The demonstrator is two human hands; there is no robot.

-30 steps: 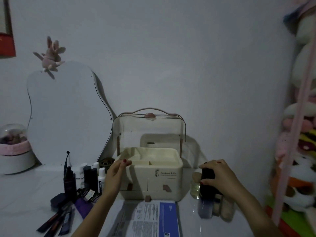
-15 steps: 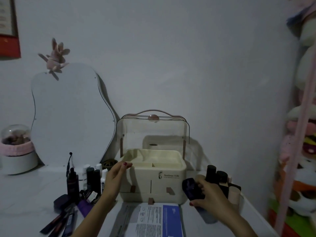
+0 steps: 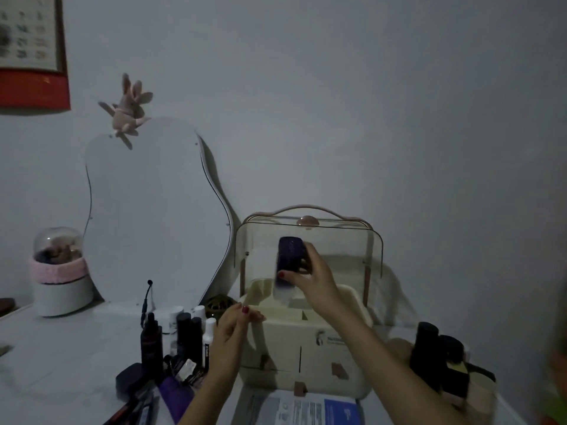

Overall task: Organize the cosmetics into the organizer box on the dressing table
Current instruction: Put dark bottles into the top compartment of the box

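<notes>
There, in the dim room, a cream organizer box (image 3: 306, 342) sat on the white dressing table (image 3: 61, 357) at the lower middle of the frame, with its clear lid (image 3: 337, 240) standing up behind it. The right hand (image 3: 310, 276) was above the open top of the box, and its fingers were wrapped around a dark purple bottle (image 3: 288, 262). The bottle was almost upright, with its pale lower end just over the back left part of the box; I could not tell if it touched anything inside. The left hand (image 3: 230, 338) was at the box's left front corner, with its fingers loosely curled and the fingertips touching the rim, holding nothing. To the left of the box stood a bunch of small black and white bottles (image 3: 184, 332), and in front of them lay dark tubes and a purple thing (image 3: 175, 397), all mixed up. At the lower right of the frame more dark-capped bottles (image 3: 438, 357) stood close together, just beside the box. A blue and white paper (image 3: 310, 411) lay flat in front of the box. A curvy mirror (image 3: 147, 216) leaned on the wall at the left, with a little pink bunny toy (image 3: 127, 110) on top. A glass dome on a pink and white base (image 3: 59, 271) stood at the far left.
</notes>
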